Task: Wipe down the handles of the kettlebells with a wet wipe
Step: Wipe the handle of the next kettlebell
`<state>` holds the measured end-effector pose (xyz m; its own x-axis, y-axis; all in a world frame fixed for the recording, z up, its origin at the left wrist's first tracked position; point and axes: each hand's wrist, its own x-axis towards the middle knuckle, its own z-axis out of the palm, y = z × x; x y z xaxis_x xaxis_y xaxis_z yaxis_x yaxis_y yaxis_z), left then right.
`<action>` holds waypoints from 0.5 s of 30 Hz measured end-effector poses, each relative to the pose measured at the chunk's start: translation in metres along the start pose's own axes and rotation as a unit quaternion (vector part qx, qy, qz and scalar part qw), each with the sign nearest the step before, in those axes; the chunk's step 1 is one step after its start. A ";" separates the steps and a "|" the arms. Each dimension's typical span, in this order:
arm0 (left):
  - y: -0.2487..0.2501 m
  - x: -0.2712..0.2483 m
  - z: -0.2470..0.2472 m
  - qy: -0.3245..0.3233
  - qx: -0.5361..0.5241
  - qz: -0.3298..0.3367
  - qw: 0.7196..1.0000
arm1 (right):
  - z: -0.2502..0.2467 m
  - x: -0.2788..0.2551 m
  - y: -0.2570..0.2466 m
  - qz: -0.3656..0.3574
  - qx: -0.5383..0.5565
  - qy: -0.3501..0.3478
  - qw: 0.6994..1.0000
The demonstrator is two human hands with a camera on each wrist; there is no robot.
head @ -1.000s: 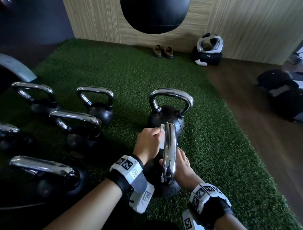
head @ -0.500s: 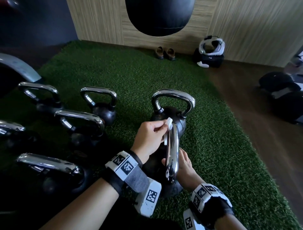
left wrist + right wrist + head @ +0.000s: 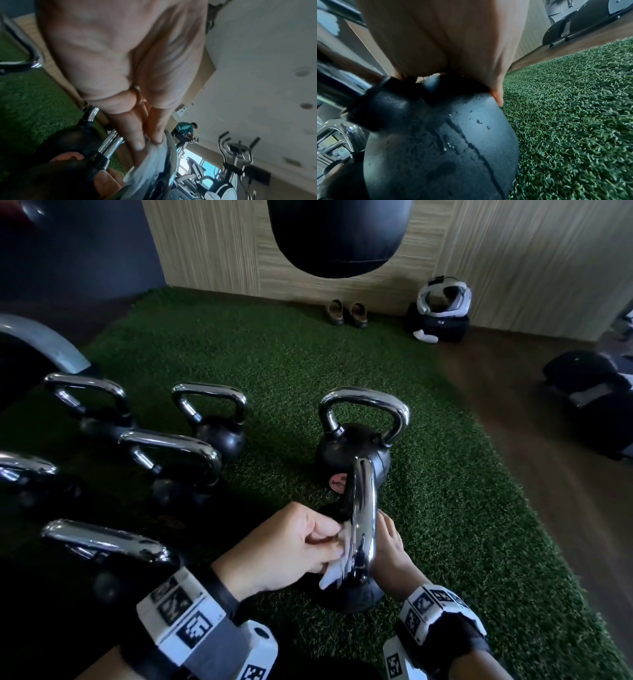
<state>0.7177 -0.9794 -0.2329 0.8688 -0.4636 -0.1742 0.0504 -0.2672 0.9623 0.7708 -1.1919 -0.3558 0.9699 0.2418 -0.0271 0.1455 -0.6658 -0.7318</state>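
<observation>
The nearest kettlebell (image 3: 356, 594) stands on green turf, its chrome handle (image 3: 362, 508) edge-on to me. My left hand (image 3: 337, 537) pinches a white wet wipe (image 3: 334, 570) against the left side of that handle, low down near me. The left wrist view shows thumb and fingers (image 3: 137, 143) pressing the wipe (image 3: 150, 165) onto the chrome. My right hand (image 3: 390, 532) rests on the black ball right of the handle; its palm (image 3: 453, 47) lies on the wet-streaked body (image 3: 445, 142), fingertips hidden. A second kettlebell (image 3: 352, 453) stands just behind.
Several more kettlebells (image 3: 212, 426) stand in rows at the left. A black punching bag (image 3: 339, 234) hangs ahead. Shoes (image 3: 346, 314) and a white headset on a black bag (image 3: 442, 313) sit by the wall. Wooden floor (image 3: 548, 474) runs along the right.
My left hand slid the wipe along the handle from its far top end down to the near side. The right hand stayed on the ball.
</observation>
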 end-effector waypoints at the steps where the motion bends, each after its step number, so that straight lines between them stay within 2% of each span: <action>1: -0.002 -0.003 0.000 0.003 0.039 0.009 0.999 | 0.000 0.000 0.001 -0.003 0.001 -0.002 1.000; 4: -0.007 -0.005 0.001 0.034 0.161 0.036 0.986 | 0.000 0.002 0.003 0.000 -0.004 -0.006 1.000; 8: -0.012 -0.009 0.015 0.035 0.249 0.009 0.968 | 0.008 0.005 0.013 0.013 -0.003 0.010 1.000; 12: -0.017 -0.003 0.028 0.054 0.311 0.018 0.949 | 0.013 0.008 0.018 0.023 -0.008 0.017 1.000; 15: -0.024 0.001 0.030 0.068 0.308 0.018 0.949 | 0.015 0.011 0.018 0.023 -0.019 0.028 0.999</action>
<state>0.7027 -0.9993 -0.2621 0.9224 -0.3789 -0.0743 -0.2413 -0.7159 0.6551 0.7809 -1.1913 -0.3796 0.9850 0.1711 -0.0221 0.1061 -0.7017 -0.7045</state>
